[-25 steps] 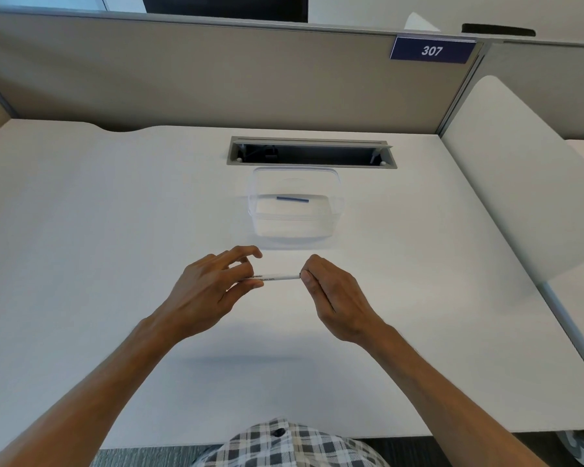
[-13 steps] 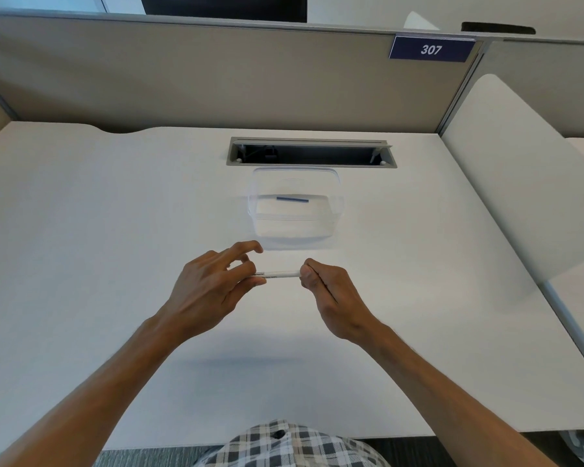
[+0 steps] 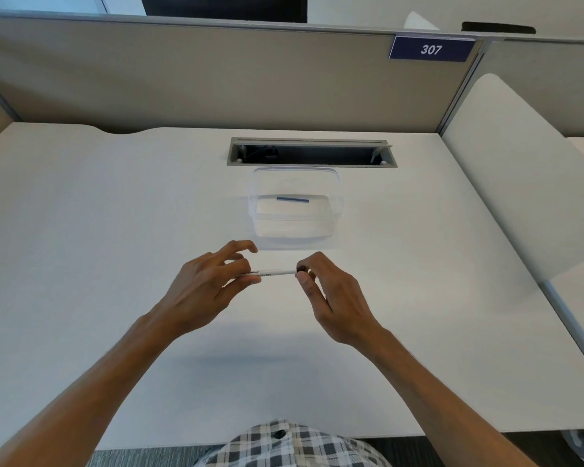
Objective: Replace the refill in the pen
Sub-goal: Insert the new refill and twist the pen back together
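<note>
A white pen [image 3: 275,273] with small dark print lies level between both hands, above the white desk [image 3: 81,247]. My left hand [image 3: 206,284] pinches its left part between thumb and fingers. My right hand [image 3: 331,298] grips the pen's right end, where a dark tip or cap shows between thumb and forefinger. Behind the hands stands a clear plastic box [image 3: 338,210] with a short blue refill [image 3: 292,199] lying inside it.
A cable slot [image 3: 312,153] is cut into the desk behind the box. Beige partition walls [image 3: 182,79] close off the back, with a sign "307" [image 3: 431,48]. A white divider panel [image 3: 520,170] stands at the right.
My right hand's fingers have shifted on the pen's right end, and a dark end piece now shows there. The pen and left hand stay almost in place.
</note>
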### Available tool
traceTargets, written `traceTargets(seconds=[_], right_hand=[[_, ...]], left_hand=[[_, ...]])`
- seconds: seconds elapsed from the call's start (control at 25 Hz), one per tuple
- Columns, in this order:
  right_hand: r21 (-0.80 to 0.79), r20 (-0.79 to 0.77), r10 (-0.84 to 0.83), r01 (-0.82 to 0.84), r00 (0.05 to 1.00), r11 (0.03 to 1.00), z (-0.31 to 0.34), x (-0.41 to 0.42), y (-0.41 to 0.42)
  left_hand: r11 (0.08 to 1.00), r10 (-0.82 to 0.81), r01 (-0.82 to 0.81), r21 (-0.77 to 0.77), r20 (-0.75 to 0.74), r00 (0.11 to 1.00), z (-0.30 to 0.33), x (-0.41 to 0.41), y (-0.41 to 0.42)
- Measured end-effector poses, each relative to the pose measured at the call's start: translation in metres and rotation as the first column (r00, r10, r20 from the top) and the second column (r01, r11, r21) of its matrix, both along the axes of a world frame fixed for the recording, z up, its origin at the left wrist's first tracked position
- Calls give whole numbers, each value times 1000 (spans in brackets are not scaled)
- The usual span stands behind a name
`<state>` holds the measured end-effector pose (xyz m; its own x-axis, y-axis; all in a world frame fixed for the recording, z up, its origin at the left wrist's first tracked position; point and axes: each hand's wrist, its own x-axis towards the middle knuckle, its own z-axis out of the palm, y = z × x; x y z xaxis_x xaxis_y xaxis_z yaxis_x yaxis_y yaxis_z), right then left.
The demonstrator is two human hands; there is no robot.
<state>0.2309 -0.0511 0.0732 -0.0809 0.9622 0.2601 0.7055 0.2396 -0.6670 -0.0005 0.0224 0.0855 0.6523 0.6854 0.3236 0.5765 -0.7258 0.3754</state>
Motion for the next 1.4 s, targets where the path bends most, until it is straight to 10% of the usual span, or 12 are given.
traceTargets(seconds=[0.8, 1.12, 1.4], right_hand=[[-46, -292, 4, -18, 956, 999, 5, -6, 9], [105, -26, 29, -26, 999, 994, 6, -4, 5], [68, -101, 70, -64, 992, 996, 5, -2, 8]], left_hand=[[998, 12, -9, 62, -46, 999, 8, 1, -1], [994, -7, 11, -111, 37, 999, 9, -1, -1], [983, -10, 24, -184, 73, 997, 8, 0, -1]])
